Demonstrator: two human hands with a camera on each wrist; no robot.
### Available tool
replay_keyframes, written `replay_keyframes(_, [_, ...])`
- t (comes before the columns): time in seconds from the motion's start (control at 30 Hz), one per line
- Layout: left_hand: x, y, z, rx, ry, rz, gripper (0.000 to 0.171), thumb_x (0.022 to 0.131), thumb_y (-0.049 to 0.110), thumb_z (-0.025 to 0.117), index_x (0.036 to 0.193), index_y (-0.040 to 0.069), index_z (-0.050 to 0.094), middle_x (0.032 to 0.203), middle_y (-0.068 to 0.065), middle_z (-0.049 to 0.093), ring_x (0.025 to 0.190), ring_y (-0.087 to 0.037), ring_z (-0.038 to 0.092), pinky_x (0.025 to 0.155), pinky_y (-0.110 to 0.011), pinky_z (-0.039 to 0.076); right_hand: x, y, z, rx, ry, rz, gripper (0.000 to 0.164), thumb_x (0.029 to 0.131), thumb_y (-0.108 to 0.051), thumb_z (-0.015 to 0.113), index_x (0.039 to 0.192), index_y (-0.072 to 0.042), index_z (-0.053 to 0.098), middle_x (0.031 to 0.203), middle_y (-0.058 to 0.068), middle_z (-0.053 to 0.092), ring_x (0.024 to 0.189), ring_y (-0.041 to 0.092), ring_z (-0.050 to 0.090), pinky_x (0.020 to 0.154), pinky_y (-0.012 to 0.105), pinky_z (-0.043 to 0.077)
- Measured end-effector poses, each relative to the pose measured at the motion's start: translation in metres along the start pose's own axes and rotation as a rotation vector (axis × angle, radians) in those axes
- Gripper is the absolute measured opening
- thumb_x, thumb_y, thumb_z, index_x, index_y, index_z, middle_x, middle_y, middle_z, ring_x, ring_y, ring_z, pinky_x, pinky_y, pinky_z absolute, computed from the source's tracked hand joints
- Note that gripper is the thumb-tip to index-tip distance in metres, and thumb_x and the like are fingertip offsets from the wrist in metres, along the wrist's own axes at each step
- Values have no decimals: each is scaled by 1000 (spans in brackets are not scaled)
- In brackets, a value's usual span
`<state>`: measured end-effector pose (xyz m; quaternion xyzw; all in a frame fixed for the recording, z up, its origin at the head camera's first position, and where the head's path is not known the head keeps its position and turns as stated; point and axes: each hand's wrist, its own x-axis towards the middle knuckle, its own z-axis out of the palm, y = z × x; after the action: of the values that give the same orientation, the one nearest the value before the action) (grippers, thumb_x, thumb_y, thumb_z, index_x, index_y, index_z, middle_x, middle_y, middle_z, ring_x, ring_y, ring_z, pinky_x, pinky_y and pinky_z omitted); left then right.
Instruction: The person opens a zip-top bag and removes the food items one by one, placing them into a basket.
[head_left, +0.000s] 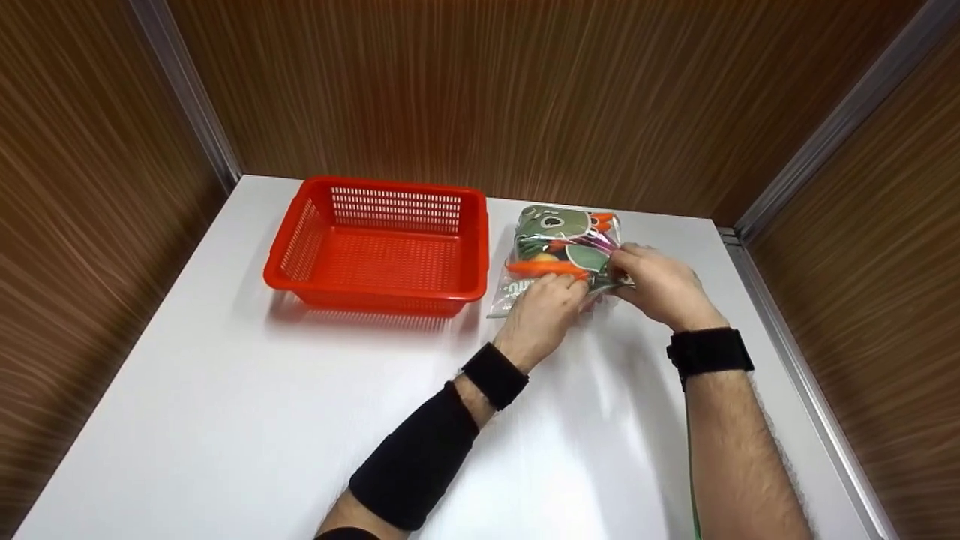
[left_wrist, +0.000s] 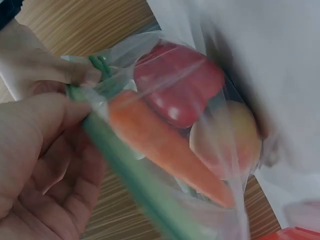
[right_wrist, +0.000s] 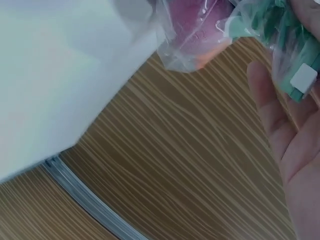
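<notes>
A clear zip bag (head_left: 553, 223) with printed vegetables stands at the back right of the white table, close beside a red basket (head_left: 375, 293). Through its film, the left wrist view shows an orange carrot (left_wrist: 162, 145), a red bell pepper (left_wrist: 175, 85) and a round yellow-pink fruit (left_wrist: 222, 140). My left hand (head_left: 546, 309) pinches the bag's green-edged mouth between thumb and fingers. Close by, my right hand (head_left: 660, 283) grips the same edge near its right end. A small white slider (right_wrist: 304, 78) sits on the green strip by the right fingers.
The red basket has slotted walls and nothing inside. Wood-grain panels (head_left: 450, 90) wall in the white table (head_left: 247, 420) at the back and both sides. A metal strip (head_left: 795, 352) runs along the right side.
</notes>
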<state>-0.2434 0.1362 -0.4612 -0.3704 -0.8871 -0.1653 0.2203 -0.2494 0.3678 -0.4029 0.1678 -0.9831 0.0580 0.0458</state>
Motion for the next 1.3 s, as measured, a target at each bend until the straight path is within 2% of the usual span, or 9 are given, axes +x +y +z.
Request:
replay_keyframes(0.23, [0,-5,-14,-43,80,-2,29,115,21,75,141,9,82,127,-6,87,113,-22,82,108,-32,69,-24,-6,-29,29,45,74,19,102,-18,92,114,-15,77,113,10,82,101,36,79,76,56,60])
replay_keyframes(0.4, [-3,-10,-29,-65,149,8,24,113,10,77,136,8,83,126,-7,87,113,-23,83,107,-32,69,-38,-4,-41,55,105,77,10,104,-17,88,108,-17,79,109,8,84,102,34,82,78,49,57])
replay_keyframes(0.53, [-4,-13,-43,-120,169,-25,22,109,3,75,129,8,83,127,-8,87,115,-25,82,108,-33,69,-50,-6,-44,86,238,55,9,103,-12,90,106,-18,83,106,4,85,96,28,82,75,44,53])
replay_keyframes(0.67, [-5,-13,-54,-145,170,-43,19,107,5,75,124,9,81,126,-8,86,114,-24,80,107,-34,69,-55,-14,-42,167,404,-13,15,98,-1,91,102,-13,84,100,3,85,87,16,73,75,24,48])
replay_keyframes(0.77, [-4,-10,-57,-150,163,-23,17,108,7,76,124,9,81,126,-6,86,114,-23,79,107,-33,68,-56,-23,-41,190,440,-74,17,96,4,92,101,-11,85,97,2,84,83,8,65,72,13,41])
replay_keyframes(0.93, [-5,0,-59,-178,155,47,17,112,22,80,126,13,82,126,-2,86,118,-21,78,110,-31,66,-55,-41,-43,127,412,-144,19,96,2,93,101,-14,85,94,-1,83,77,9,64,68,23,45])
replay_keyframes(1.1, [-7,10,-61,-149,243,141,22,115,34,79,124,15,83,118,1,86,114,-18,79,102,-31,66,-52,-55,-45,88,379,-197,18,94,0,94,97,-15,83,90,-2,81,80,15,74,68,40,56])
replay_keyframes(1.2, [-8,12,-62,-139,294,151,19,116,32,76,119,15,84,112,3,86,107,-17,79,96,-30,66,-52,-61,-46,68,378,-211,18,93,-1,95,95,-15,83,88,-3,81,80,16,75,67,43,57])
replay_keyframes(1.3, [-8,13,-62,-137,282,142,18,117,31,76,120,15,84,113,3,87,107,-16,80,96,-30,66,-53,-62,-47,49,369,-206,19,93,-3,96,94,-15,82,87,-3,80,78,16,74,65,44,57])
